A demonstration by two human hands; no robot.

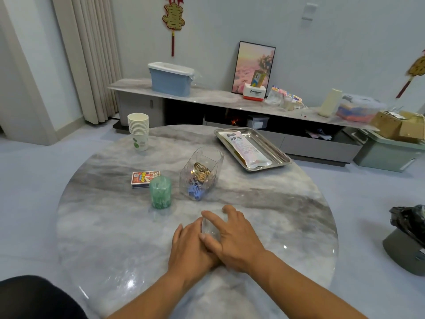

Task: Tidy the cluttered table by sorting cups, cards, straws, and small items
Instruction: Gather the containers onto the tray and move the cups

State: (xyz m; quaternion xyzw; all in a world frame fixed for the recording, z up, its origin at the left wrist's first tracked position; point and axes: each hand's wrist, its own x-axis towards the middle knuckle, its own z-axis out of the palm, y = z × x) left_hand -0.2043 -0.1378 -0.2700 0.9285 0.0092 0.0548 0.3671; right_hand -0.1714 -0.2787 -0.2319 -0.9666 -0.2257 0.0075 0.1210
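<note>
Both my hands met at the near middle of the table (110, 238). My right hand (232, 236) lay over a small clear container (210, 226), fingers (213, 217) curled round its far and left sides. I could not tell whether it was a cup or a lidded box; only a patch of clear wall showed between the fingers. My left hand (190, 247) sat just left of it, partly under the right, fingers straight and touching the container's near-left side. So the right grip was closed round the container, and the left was flat against it, steadying rather than clamping, as far as I could judge.

Relation that mattered: the clear ribbed holder (202, 173) with gold and blue clips stood straight on the far side of my hands, near, slightly left. The green cup (160, 192) stood farther left, just near of the card box (143, 179), nearly touching it in this view. The stack of paper cups (138, 130) was at the far left edge, well apart. The steel tray (271, 148) with the straw packet (246, 148) lay far right, long axis running near-right to far-left.

Judgement: the container was the item in hand. If a cup, it belonged far left, a reach across for the right hand. The left was nearer.
</note>
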